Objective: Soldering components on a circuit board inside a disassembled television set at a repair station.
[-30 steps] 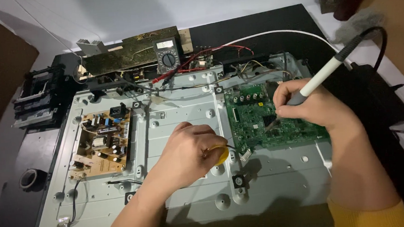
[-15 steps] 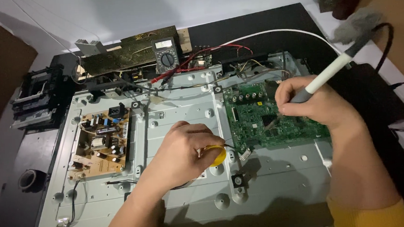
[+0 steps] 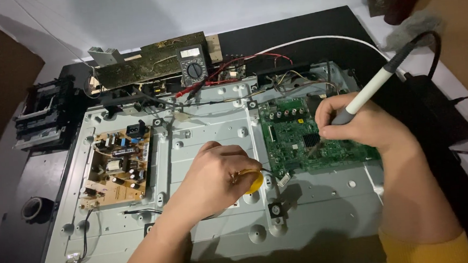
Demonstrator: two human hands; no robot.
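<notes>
The green circuit board (image 3: 309, 141) lies flat in the right half of a grey stamped-metal chassis (image 3: 207, 122), studded with small dark components and a row of round connectors. The right hand (image 3: 359, 125) has its grip closed pen-fashion around a white-barrelled soldering iron (image 3: 370, 89), tip down on the board beside a black square chip. The left hand (image 3: 215, 175) rests on the metal panel just left of the board, fingers curled tight around a small yellow tool (image 3: 253, 181). A tan power board (image 3: 117, 165) sits well left; a dark multimeter (image 3: 192, 69) lies on the bench behind.
</notes>
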